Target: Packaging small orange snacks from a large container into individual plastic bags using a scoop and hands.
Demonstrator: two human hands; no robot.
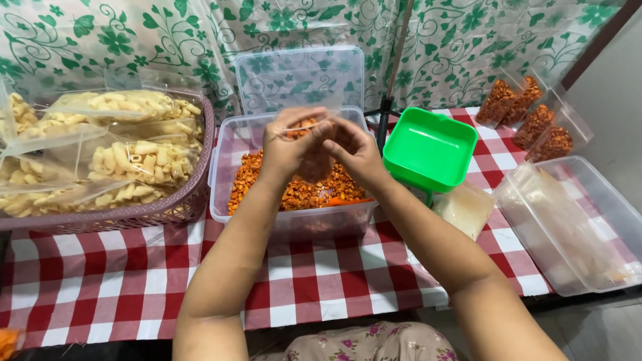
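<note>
Both hands, left hand (286, 147) and right hand (354, 149), are pinching a small clear bag (313, 156) of orange snacks together above the clear tub (225, 178).

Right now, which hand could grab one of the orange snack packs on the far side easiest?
Probably the right hand. Both hands hold a small clear bag over the tub of orange snacks, but the finished orange packs lie to the right, past the green tray.

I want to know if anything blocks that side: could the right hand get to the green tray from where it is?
Probably yes. The right hand is beside the green tray, with nothing between them. But it is pinching a small clear bag with the left hand, so it would need to let go.
</note>
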